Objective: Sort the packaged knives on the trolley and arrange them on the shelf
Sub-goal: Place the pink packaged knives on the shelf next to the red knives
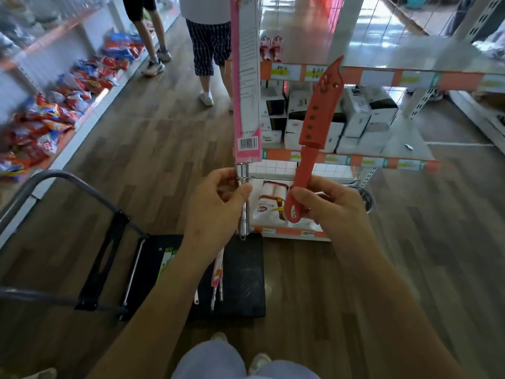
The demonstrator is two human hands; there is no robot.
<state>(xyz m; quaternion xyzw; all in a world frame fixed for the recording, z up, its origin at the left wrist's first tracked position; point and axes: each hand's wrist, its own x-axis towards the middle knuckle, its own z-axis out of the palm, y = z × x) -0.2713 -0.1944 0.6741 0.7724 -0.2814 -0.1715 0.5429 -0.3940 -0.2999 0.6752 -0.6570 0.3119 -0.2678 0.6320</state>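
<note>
Up from the fingers of my left hand (216,206) stands a packaged knife (245,77); just right of it a sheathed knife (319,105) slants up from my right hand (328,206). Beneath my fingers, nearer me, lies the trolley (246,272), more knives (218,277) on its deck. Beyond my fingertips is the shelf (382,73), boxes (358,116) on its middle tier. Far left lie snack bags (54,113); two people (210,42) stand behind

Wood-plank floor (153,149) below the hands (213,206); low white side shelf (82,127) far left of them; glossy sunlit tiles (382,26) beyond.
</note>
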